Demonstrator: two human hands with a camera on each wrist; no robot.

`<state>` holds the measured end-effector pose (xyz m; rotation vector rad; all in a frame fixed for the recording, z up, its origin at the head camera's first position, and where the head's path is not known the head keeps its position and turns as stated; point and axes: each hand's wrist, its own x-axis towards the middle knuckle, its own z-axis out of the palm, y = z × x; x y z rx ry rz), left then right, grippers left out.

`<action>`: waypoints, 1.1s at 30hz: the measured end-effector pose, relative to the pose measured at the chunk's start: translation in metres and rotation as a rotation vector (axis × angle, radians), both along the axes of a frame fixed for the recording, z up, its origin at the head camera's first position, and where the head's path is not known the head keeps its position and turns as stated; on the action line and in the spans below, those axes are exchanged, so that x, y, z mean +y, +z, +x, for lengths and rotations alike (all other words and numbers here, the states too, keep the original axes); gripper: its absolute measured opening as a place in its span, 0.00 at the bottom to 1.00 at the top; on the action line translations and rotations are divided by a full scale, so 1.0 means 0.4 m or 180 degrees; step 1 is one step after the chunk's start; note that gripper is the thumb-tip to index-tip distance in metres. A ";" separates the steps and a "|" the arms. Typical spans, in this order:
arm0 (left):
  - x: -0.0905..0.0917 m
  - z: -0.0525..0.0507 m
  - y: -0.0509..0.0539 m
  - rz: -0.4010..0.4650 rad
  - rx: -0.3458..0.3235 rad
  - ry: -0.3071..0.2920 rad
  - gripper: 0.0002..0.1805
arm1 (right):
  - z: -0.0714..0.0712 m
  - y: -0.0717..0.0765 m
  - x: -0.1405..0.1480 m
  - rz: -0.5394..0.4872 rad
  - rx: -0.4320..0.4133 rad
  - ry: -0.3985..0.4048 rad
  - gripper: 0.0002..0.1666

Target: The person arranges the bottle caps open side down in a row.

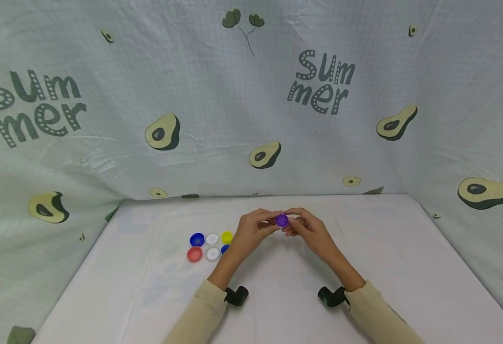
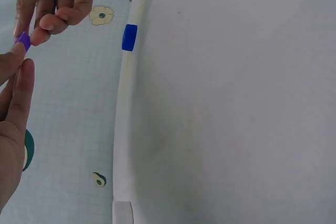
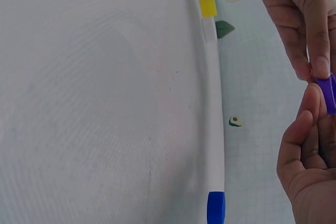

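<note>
A small purple bottle cap (image 1: pixel 282 220) is held up between the two hands above the white table. My left hand (image 1: pixel 252 229) pinches its left side with thumb and fingertips. From the right, my right hand (image 1: pixel 311 231) has its thumb and forefinger on the cap's edge, its other fingers curled below. In the left wrist view the purple cap (image 2: pixel 23 40) shows edge-on at the far left, between fingertips. The right wrist view has the purple cap (image 3: pixel 328 94) at its right border, partly cut off.
Left of the hands, caps lie on the table (image 1: pixel 148 306): a dark blue cap (image 1: pixel 197 239), a red cap (image 1: pixel 194 254), white caps (image 1: pixel 212 239), a yellow cap (image 1: pixel 227 237) and a blue cap (image 1: pixel 225 249) partly behind the left arm. A patterned curtain (image 1: pixel 208 95) hangs behind the table.
</note>
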<state>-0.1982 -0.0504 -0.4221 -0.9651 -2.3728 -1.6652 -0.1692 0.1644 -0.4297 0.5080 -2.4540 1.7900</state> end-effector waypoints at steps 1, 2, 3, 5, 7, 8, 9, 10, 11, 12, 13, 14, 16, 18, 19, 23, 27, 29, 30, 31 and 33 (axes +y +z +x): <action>0.000 -0.001 0.002 -0.0006 -0.0009 0.0019 0.21 | -0.001 -0.001 0.000 -0.0012 0.0019 0.0023 0.17; -0.001 -0.003 0.003 -0.0017 -0.0019 0.0034 0.21 | -0.002 -0.001 -0.001 -0.0019 0.0026 0.0036 0.17; -0.001 -0.003 0.004 -0.0019 -0.0033 0.0050 0.21 | -0.003 -0.001 -0.001 -0.0030 0.0031 0.0062 0.17; -0.002 -0.003 0.005 0.0034 -0.0096 0.0057 0.20 | -0.003 0.000 -0.001 -0.0014 0.0029 0.0091 0.19; -0.003 0.000 0.005 0.0093 -0.0140 0.0057 0.20 | -0.004 0.000 0.000 0.0047 0.0056 0.0116 0.21; -0.003 0.001 0.004 0.0120 -0.0175 0.0060 0.20 | -0.004 0.001 0.001 0.0091 0.0074 0.0118 0.22; -0.004 0.002 0.004 0.0146 -0.0205 0.0059 0.20 | -0.005 0.000 0.002 0.0139 0.0099 0.0115 0.22; -0.005 0.003 0.003 0.0162 -0.0240 0.0054 0.20 | -0.005 0.001 0.002 0.0185 0.0120 0.0101 0.22; -0.005 0.004 0.002 0.0165 -0.0270 0.0046 0.19 | -0.006 0.001 0.003 0.0221 0.0144 0.0090 0.22; -0.006 0.004 0.002 0.0170 -0.0273 0.0026 0.20 | -0.006 0.001 0.004 0.0243 0.0169 0.0080 0.22; -0.006 0.005 0.002 0.0159 -0.0304 0.0014 0.20 | -0.006 0.001 0.005 0.0260 0.0180 0.0068 0.21; -0.007 0.005 0.002 0.0143 -0.0317 -0.0008 0.20 | -0.006 0.001 0.005 0.0269 0.0188 0.0055 0.21; -0.009 0.004 0.003 0.0089 -0.0319 -0.0055 0.20 | -0.005 0.002 0.006 0.0280 0.0196 0.0030 0.20; -0.012 0.004 0.005 -0.0021 -0.0273 -0.0064 0.20 | -0.003 0.002 0.007 0.0339 0.0223 -0.0013 0.20; -0.011 0.003 0.008 -0.0079 -0.0255 -0.0060 0.20 | -0.002 0.003 0.009 0.0374 0.0237 -0.0042 0.20; -0.007 -0.002 0.015 -0.0234 -0.0188 -0.0022 0.19 | 0.002 0.009 0.015 0.0519 0.0314 -0.0184 0.20; -0.002 -0.002 0.015 -0.0231 -0.0235 0.0018 0.18 | 0.003 0.014 0.019 0.0528 0.0346 -0.0220 0.19; -0.001 -0.001 0.014 -0.0256 -0.0275 0.0057 0.18 | 0.002 0.014 0.020 0.0527 0.0360 -0.0180 0.19; -0.002 -0.001 0.015 -0.0281 -0.0292 0.0075 0.17 | 0.001 0.015 0.020 0.0538 0.0381 -0.0152 0.19; -0.002 -0.002 0.015 -0.0309 -0.0293 0.0086 0.17 | 0.000 0.015 0.020 0.0558 0.0402 -0.0130 0.19; -0.005 -0.004 0.021 -0.0361 -0.0303 0.0084 0.16 | -0.002 0.015 0.020 0.0598 0.0458 -0.0089 0.19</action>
